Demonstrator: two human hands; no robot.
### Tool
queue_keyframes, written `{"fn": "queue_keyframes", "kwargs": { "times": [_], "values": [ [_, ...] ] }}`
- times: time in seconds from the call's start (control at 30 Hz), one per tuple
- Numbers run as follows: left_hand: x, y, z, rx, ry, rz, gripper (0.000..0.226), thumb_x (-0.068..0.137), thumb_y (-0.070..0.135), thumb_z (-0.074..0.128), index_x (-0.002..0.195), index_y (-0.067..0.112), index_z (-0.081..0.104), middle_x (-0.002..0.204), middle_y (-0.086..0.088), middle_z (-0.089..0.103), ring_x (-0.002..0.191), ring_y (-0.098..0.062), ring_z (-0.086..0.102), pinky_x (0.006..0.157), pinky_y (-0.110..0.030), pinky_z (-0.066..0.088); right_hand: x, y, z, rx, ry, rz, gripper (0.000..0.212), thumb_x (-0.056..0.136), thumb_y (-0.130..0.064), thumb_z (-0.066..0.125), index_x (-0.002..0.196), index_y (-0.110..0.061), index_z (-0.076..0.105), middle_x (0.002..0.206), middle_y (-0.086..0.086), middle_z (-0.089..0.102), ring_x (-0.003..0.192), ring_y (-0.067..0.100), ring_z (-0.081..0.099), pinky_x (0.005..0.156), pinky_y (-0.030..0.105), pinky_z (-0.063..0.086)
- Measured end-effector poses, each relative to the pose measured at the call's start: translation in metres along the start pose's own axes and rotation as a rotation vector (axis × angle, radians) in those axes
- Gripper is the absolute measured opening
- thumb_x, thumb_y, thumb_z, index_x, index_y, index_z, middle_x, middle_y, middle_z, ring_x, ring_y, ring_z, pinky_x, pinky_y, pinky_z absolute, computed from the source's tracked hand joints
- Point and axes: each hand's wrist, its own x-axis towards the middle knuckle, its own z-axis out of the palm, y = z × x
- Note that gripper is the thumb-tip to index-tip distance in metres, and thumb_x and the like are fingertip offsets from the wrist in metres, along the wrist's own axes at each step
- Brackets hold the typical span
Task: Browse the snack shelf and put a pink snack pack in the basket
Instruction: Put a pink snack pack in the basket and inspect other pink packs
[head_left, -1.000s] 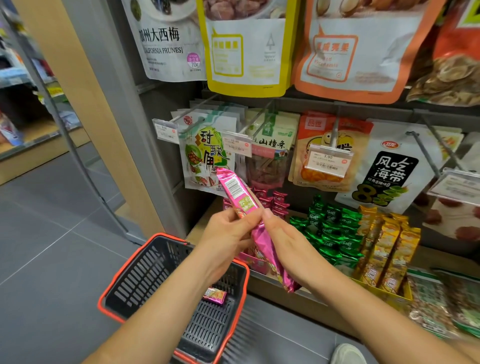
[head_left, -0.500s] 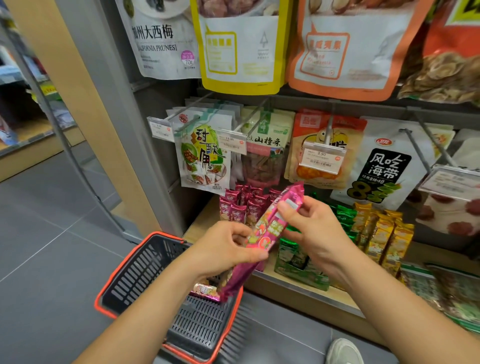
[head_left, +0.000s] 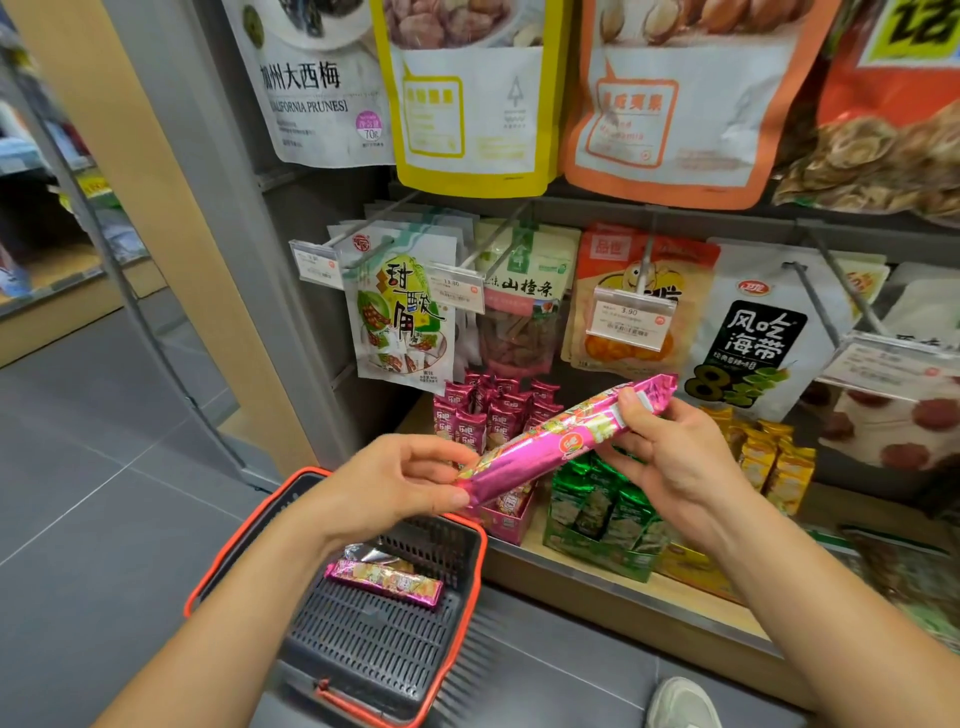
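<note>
A long pink snack pack (head_left: 545, 447) is held slantwise in front of the shelf, between both hands. My left hand (head_left: 395, 483) pinches its lower left end. My right hand (head_left: 675, 457) grips its upper right end, thumb on top. Below my left arm, the dark basket with an orange rim (head_left: 467, 623) stands on the floor. Another pink pack (head_left: 389, 579) lies inside it. More pink packs (head_left: 488, 410) stand in a display box on the shelf behind.
Green packs (head_left: 597, 509) and yellow packs (head_left: 774, 467) stand on the wooden shelf (head_left: 623, 587) to the right. Hanging bags on pegs with price tags (head_left: 631, 317) fill the rows above. Grey floor (head_left: 104, 519) lies to the left. A shoe (head_left: 680, 701) shows at the bottom.
The pink pack has turned from near upright to a flatter slant, its top end now to the right. My right hand has moved up and right; a pack in the basket shows fully.
</note>
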Motion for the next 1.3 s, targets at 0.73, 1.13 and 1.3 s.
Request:
{"fn": "queue_keyframes", "kwargs": {
  "times": [0.73, 1.13, 1.3],
  "values": [
    [0.007, -0.001, -0.007, -0.24, 0.342, -0.028, 0.06, 0.081, 0.061, 0.056, 0.094, 0.003, 0.067, 0.065, -0.004, 0.058, 0.053, -0.011, 0.048, 0.051, -0.023, 0.039, 0.0, 0.007, -0.011, -0.357, -0.104, 0.021, 0.024, 0.089, -0.036, 0.065, 0.101, -0.015, 0.063, 0.078, 0.012, 0.07, 0.055, 0.014, 0.061, 0.05, 0.024, 0.051],
    [0.007, -0.008, -0.013, -0.237, 0.355, 0.064, 0.036, 0.099, 0.028, 0.051, 0.077, 0.006, 0.069, 0.051, -0.005, 0.056, 0.04, -0.01, 0.044, 0.039, -0.019, 0.035, -0.002, 0.0, -0.015, -0.271, -0.148, 0.118, 0.011, 0.094, -0.029, 0.062, 0.089, -0.019, 0.063, 0.092, 0.016, 0.073, 0.064, 0.019, 0.065, 0.052, 0.024, 0.05],
    [0.004, -0.002, -0.013, -0.483, 0.252, 0.043, 0.039, 0.086, 0.039, 0.059, 0.1, 0.005, 0.072, 0.068, -0.012, 0.068, 0.049, -0.015, 0.058, 0.043, -0.019, 0.048, -0.002, -0.001, -0.014, -0.217, -0.114, 0.11, 0.017, 0.094, -0.033, 0.061, 0.104, -0.02, 0.064, 0.092, 0.012, 0.075, 0.066, 0.017, 0.068, 0.055, 0.024, 0.052]
  ]
}}
